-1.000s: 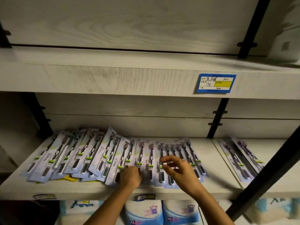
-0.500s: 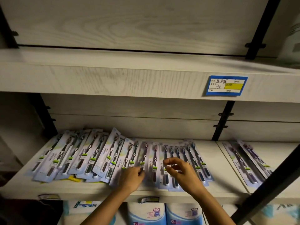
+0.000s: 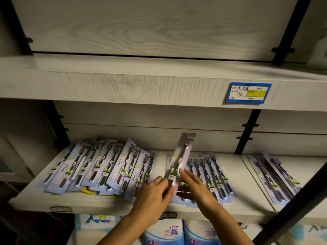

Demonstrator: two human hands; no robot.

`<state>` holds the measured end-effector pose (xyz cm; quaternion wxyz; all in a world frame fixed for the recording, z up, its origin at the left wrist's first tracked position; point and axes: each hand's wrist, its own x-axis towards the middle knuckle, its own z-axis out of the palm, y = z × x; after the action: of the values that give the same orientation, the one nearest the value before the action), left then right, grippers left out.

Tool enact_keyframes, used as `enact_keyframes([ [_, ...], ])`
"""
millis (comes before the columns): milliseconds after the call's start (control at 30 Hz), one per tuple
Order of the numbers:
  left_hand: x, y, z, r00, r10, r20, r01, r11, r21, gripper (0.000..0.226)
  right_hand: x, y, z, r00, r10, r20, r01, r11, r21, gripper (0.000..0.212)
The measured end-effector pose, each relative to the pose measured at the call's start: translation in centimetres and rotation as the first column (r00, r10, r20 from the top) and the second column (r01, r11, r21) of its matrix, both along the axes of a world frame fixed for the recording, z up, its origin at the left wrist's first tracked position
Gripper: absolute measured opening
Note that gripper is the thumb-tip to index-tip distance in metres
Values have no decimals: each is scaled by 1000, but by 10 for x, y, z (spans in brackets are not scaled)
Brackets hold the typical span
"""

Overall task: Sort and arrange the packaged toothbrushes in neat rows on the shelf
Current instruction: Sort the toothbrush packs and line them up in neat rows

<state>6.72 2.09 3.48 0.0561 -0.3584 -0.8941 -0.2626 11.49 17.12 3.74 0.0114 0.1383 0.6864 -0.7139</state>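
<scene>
Fingers: your left hand (image 3: 153, 193) and right hand (image 3: 193, 187) pinch the raised pack (image 3: 180, 156) low.
Risk: a loose pinch drops it onto the overlapping rows (image 3: 109, 165), scattering them.

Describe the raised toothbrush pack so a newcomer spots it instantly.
Start at the pale wood-grain lower shelf below the blue-bordered price label. Mid-shelf, the left hand and right hand hold one clear-fronted toothbrush pack. It alone tilts up off the board; the neighbouring packs lie flat.
</scene>
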Motion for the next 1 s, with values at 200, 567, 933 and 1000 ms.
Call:
enact_keyframes([
  [200,23,7,-1,990,-99,-104,101,995,8,30,5,3,2,989,-115,-89,116,993,8,34],
  [567,-47,49,-80,889,278,363,-255,961,-110,40,29,29,-2,970,-241,-16,240,970,-30,21],
  [933,-65,79,-96,772,468,430,-416,884,-215,57,38,35,0,973,-229,-24,229,973,-3,23],
  [1000,-69,78,-98,760,480,438,-427,877,-221,58,37,35,-1,975,-220,-18,220,976,1,25],
])
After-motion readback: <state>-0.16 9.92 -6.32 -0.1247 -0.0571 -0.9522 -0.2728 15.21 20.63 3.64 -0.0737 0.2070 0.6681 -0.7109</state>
